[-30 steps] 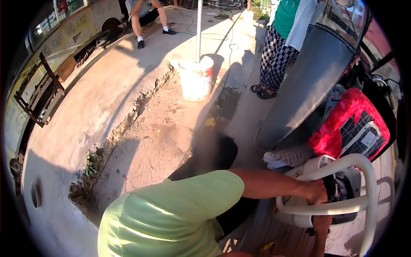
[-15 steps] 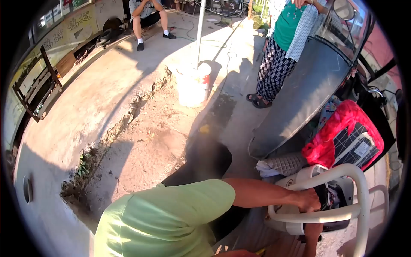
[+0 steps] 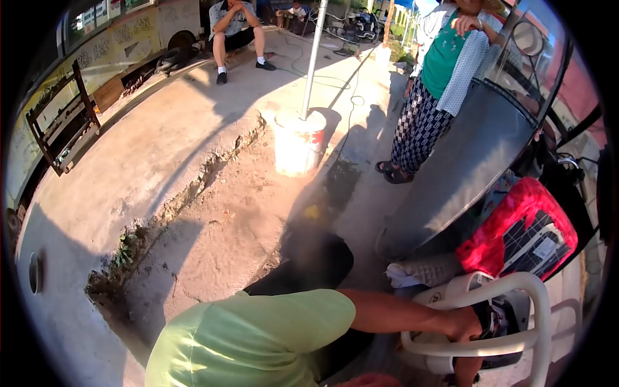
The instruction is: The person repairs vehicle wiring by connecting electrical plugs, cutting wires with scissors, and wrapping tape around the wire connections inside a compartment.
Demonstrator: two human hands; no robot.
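Observation:
My left arm in a light green sleeve (image 3: 309,309) stretches right, under a white tubular rail. My left hand (image 3: 465,324) reaches into the open top of a white plastic housing (image 3: 438,364); its fingers curl down beside dark parts and what look like wires (image 3: 500,319), and whatever they grip is hidden. Below the lower rail (image 3: 477,345) a bare forearm (image 3: 465,371) rises toward the same opening; it seems to be my right arm, its hand hidden. A blurred hand (image 3: 369,380) shows at the bottom edge; whose it is I cannot tell.
A red fluffy-edged seat pad (image 3: 480,235) and a grey vehicle cover (image 3: 461,168) stand beyond the housing. One person in a green top (image 3: 443,61) stands by the vehicle; another sits at the back (image 3: 235,29). A pole rises from a white bucket (image 3: 298,151) near broken concrete.
The view has tilted up a little, so the scene sits lower. My left hand stays at the opening. A yellow item by the hand at the bottom edge is now out of sight.

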